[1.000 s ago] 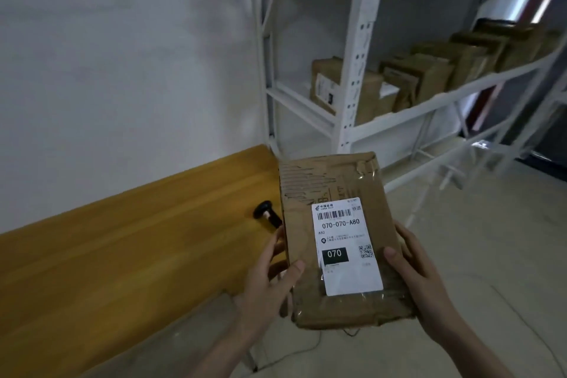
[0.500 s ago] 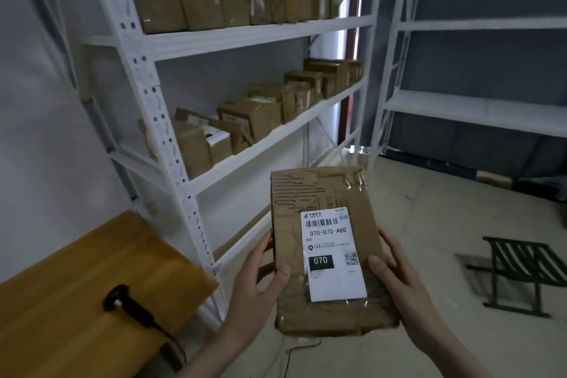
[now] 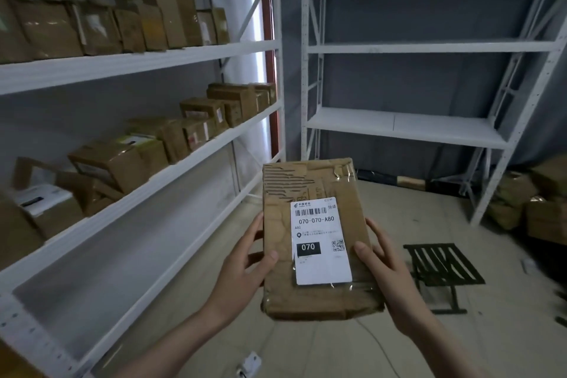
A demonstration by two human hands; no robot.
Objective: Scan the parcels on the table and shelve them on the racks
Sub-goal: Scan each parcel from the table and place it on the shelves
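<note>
Parcel (image 3: 316, 239) is up at chest height, label facing up, between the two racks. Left hand (image 3: 242, 270) and right hand (image 3: 383, 270) clamp its long edges, thumbs on top. Crumpled taped cardboard looks light, a bit soft, and the tape is likely slick. Keep hold of the edges; slide it onto the left rack (image 3: 138, 190).
</note>
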